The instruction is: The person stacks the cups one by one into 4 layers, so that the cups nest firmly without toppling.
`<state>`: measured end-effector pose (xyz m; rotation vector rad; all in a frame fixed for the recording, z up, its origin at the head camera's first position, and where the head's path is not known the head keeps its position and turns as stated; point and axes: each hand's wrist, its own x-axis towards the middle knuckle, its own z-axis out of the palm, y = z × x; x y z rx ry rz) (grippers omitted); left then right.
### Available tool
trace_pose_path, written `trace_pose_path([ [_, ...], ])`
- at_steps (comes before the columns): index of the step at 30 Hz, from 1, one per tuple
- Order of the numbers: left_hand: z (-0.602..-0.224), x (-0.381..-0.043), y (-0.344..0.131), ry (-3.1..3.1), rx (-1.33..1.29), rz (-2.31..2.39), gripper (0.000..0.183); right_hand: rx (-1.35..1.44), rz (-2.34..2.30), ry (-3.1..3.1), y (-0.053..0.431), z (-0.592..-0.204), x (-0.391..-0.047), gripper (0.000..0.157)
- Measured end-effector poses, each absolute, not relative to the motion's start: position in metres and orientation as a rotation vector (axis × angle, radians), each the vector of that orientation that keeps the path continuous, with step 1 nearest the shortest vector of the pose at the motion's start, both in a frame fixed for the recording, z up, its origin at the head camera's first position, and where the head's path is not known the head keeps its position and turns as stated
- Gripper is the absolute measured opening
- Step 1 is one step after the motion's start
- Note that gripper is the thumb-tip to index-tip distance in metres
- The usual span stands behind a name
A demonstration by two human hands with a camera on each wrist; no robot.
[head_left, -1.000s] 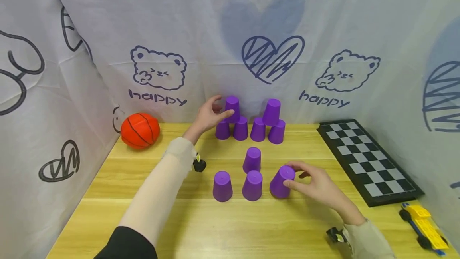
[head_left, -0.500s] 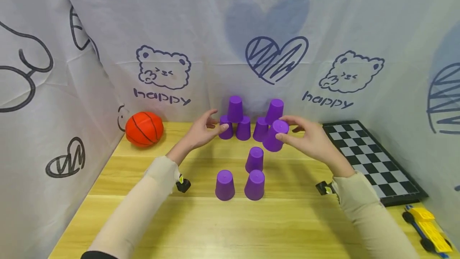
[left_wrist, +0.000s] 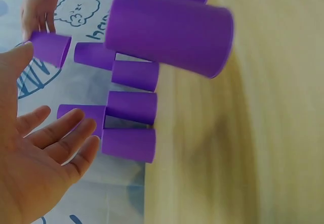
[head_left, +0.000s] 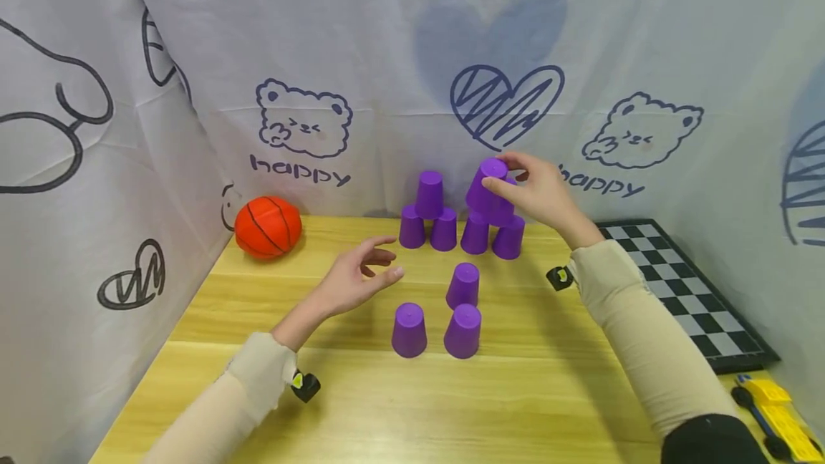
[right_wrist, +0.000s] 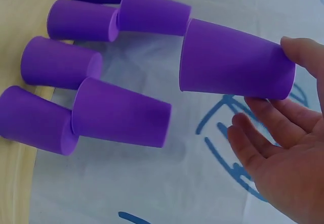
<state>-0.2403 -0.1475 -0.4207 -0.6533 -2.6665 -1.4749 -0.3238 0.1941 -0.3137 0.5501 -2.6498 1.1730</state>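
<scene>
Cloth backdrop [head_left: 399,56]: white with blue hearts and bears, filling the upper frame and both sides.
Wooden table [head_left: 387,407]: pale, across the lower half.
Checkered board [head_left: 686,299]: at the right, partly behind a sleeve.
Left hand [head_left: 351,279]: released, fingers loosely bent, above the table left of centre, well apart from the front cups.
Right hand [head_left: 540,193]: right of centre, pinching a purple cup by its narrow end.
Ball [head_left: 268,228]: orange, left side, near the backdrop.
Toy car [head_left: 783,421]: yellow, lower right corner.
Held cup [head_left: 483,188]: raised, mouth down, partly hiding the right stack's top cup.
Left stack [head_left: 430,195]: centre, one cup upon two.
Right stack [head_left: 475,233]: just beside it, likewise.
Front cups [head_left: 462,331]: three, upside down, below centre.
</scene>
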Motion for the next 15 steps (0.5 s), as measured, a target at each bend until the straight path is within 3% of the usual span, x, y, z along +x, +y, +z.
trace_pose_path([
  [15,-0.443,-0.218,-0.147,-2.669,-0.731,-1.435,0.057,0.575,1.027,-2.684,0.18,-0.32,-0.363,0.056],
])
